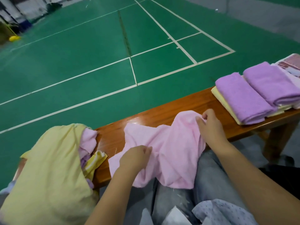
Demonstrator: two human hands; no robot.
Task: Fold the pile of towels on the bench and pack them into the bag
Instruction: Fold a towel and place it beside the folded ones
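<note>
Glossy wooden bench (162,116): both hands' curled fingers (146,150) pinch crumpled (fluffy) pink towel (172,143).

Bare forearms, no sleeves; faded grey-blue jeans (209,172) w/ pale scuffs.

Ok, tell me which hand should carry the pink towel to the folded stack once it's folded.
Probably the right hand: it grips the pink towel at the end nearest the folded stack. The left hand holds the end by the unfolded pile.
</note>
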